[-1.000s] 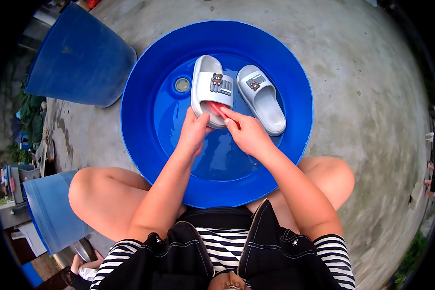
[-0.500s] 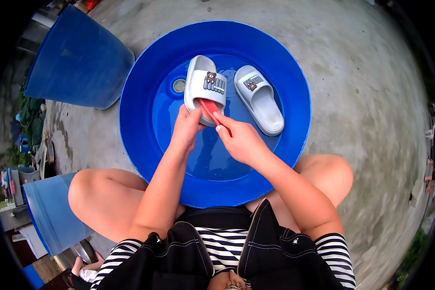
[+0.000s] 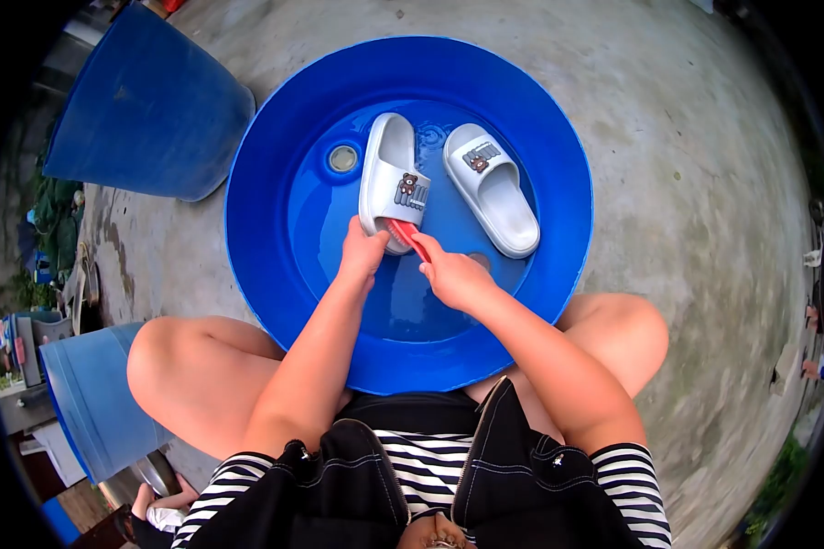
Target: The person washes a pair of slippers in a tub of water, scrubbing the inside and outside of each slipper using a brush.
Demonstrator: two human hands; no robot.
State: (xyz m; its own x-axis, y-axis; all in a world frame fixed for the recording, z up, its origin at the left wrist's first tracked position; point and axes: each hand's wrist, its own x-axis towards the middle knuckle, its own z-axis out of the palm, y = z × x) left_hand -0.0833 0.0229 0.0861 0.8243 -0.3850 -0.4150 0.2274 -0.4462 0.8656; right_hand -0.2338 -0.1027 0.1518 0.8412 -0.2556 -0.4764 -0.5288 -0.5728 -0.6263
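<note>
My left hand [image 3: 364, 249] is closed on the near end of a light grey slide sandal [image 3: 375, 188] with a bear on its strap, holding it tilted above the tub floor. In my right hand [image 3: 453, 274] is the handle of a red scrubbing brush [image 3: 410, 236], its bristle end tucked into the sandal's opening under the strap. The matching slide sandal [image 3: 508, 206] lies to the right, sole down. Both are inside a round blue tub [image 3: 265, 265] with shallow water in the bottom.
A large blue bucket [image 3: 156, 110] leans at the upper left, and a paler blue barrel [image 3: 101, 389] lies near my left knee. The concrete floor [image 3: 687, 229] surrounds the tub. At the lower left edge, part of another person [image 3: 160, 508] shows.
The held sandal has turned and shifted slightly right and down, with my left hand lower. My right hand and the brush have moved a little down and right. Ripples now show beyond the sandal.
</note>
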